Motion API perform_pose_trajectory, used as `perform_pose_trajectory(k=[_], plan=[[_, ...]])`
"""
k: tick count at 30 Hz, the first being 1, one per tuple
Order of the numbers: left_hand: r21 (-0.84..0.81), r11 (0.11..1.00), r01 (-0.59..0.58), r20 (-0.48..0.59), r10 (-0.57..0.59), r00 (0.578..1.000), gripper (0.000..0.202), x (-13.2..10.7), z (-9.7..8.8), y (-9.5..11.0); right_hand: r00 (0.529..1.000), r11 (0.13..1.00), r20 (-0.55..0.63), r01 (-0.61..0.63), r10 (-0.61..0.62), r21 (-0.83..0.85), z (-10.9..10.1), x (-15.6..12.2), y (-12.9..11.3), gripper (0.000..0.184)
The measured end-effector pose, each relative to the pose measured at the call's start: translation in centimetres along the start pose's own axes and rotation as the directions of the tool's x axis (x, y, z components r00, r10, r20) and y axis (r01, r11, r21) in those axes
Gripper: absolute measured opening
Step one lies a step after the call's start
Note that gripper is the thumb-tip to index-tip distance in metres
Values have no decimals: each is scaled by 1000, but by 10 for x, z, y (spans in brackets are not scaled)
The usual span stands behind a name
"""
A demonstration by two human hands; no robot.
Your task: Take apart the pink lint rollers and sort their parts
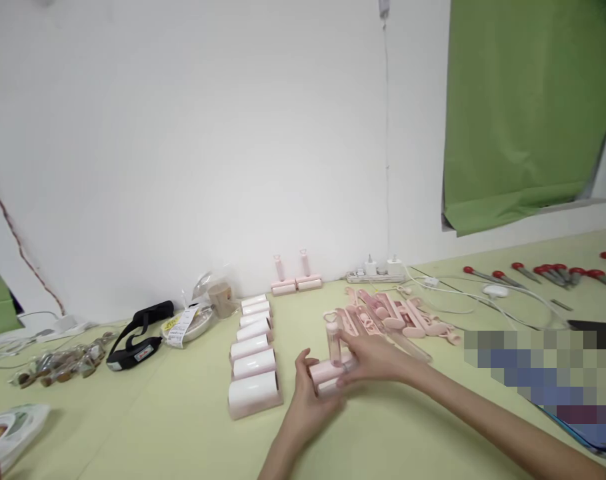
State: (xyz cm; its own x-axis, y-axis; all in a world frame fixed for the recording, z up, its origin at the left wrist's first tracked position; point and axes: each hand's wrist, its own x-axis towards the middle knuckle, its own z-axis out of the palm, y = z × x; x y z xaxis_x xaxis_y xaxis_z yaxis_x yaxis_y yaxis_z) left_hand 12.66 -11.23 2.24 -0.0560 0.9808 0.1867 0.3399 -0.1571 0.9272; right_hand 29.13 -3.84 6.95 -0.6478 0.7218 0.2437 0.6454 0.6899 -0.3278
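Observation:
A pink lint roller (333, 348) with a heart-shaped loop on its upright handle is held between my two hands, just above the table. My left hand (310, 400) is closed around the left end of its roller head. At the right, my right hand (375, 360) grips it by the handle and head, fingers slightly blurred. A pile of pink plastic lint roller parts (397, 313) lies just beyond my right hand. To the left, several white sticky rolls (254, 393) form a column. Two assembled lint rollers (283, 287) stand against the wall.
A power strip (375, 277) with chargers and white cables sits at the back. Several red-handled tools (557, 272) lie far right. On the left are a black strap (137, 340), a wrapped package (190, 323), small bagged items (65, 360) and a food plate (30, 427) beside a fingertip.

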Motion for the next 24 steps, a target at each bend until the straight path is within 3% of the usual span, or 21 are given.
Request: perform_pose_trajectory(k=[3, 7, 10, 12, 13, 14, 15, 16, 17, 18, 19, 21, 24], plan=[[7, 998, -56, -13, 57, 998, 71, 10, 4, -8, 981, 974, -178, -38, 79, 225, -5, 6, -4, 25], [72, 995, -62, -55, 66, 996, 71, 31, -4, -14, 912, 943, -379, -25, 158, 333, -36, 12, -9, 26], [130, 981, -145, -237, 173, 956, 76, 35, -8, -3, 830, 894, -519, 61, 202, 445, -62, -6, -10, 28], [11, 976, -217, -346, 207, 915, 70, 32, -4, 13, 837, 873, -532, 159, 128, 461, -68, -26, -9, 24], [-130, 970, -205, -336, 151, 930, 63, 29, 0, 22, 870, 870, -491, 201, 52, 450, -66, -36, -8, 22], [-301, 945, -129, -245, 54, 968, 58, 26, 6, 30, 905, 867, -424, 234, -29, 440, -62, -46, -5, 21], [-452, 892, 7, -83, -49, 995, 56, 23, 12, 37, 934, 869, -341, 255, -107, 425, -56, -54, -2, 24], [-542, 824, 167, 99, -135, 986, 57, 20, 17, 43, 953, 881, -251, 261, -169, 395, -50, -61, 3, 28], [-572, 762, 305, 247, -194, 949, 56, 18, 23, 46, 962, 904, -181, 256, -204, 343, -44, -67, 9, 31], [-568, 724, 392, 332, -234, 914, 53, 16, 27, 47, 967, 930, -140, 245, -214, 272, -40, -71, 16, 33], [-559, 713, 424, 351, -260, 899, 49, 14, 31, 46, 970, 955, -139, 224, -200, 192, -37, -75, 24, 34], [-549, 735, 399, 283, -285, 916, 46, 10, 35, 41, 968, 991, -233, 116, -98, 63, -39, -81, 40, 37], [-510, 800, 315, 200, -246, 949, 46, 5, 36, 30, 910, 969, -341, -193, 235, 153, -53, -88, 53, 35]])
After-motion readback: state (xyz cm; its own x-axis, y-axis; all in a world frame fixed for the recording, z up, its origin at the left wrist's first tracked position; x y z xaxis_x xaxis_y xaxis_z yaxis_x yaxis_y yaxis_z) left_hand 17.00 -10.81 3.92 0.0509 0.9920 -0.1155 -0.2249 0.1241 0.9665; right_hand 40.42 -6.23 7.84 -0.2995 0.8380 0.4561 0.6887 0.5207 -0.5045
